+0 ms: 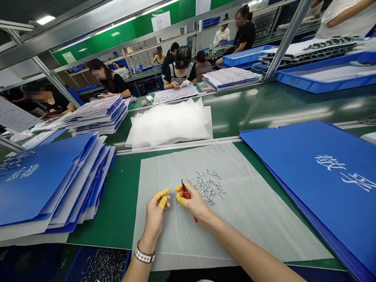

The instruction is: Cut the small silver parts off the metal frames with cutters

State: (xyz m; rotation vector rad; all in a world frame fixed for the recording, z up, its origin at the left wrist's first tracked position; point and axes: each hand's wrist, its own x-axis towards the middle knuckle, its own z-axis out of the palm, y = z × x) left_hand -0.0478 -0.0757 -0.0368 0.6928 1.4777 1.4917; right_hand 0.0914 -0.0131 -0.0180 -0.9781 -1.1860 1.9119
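Observation:
My left hand [155, 213], with yellow finger cots on thumb and forefinger, pinches a small silvery metal piece [167, 193], too small to make out fully. Just to its right, my right hand [198, 205] is closed round small red-handled pliers [185, 192], their dark jaws pointing up and away. Between the yellow-capped fingertips of that hand is another small silvery piece [176, 198], partly hidden. Beyond the right hand, a loose pile of small silvery chain-like pieces [207, 188] lies on a thin white foam sheet [249, 223].
Stacked blue sheets with white liners [53, 176] stand at left, more blue sheets [305, 156] at right. Behind a metal rail lie white foam sheets [170, 121] and a pile of filled cards [96, 111]. A bin of metal parts [102, 264] sits below left. Several people work opposite.

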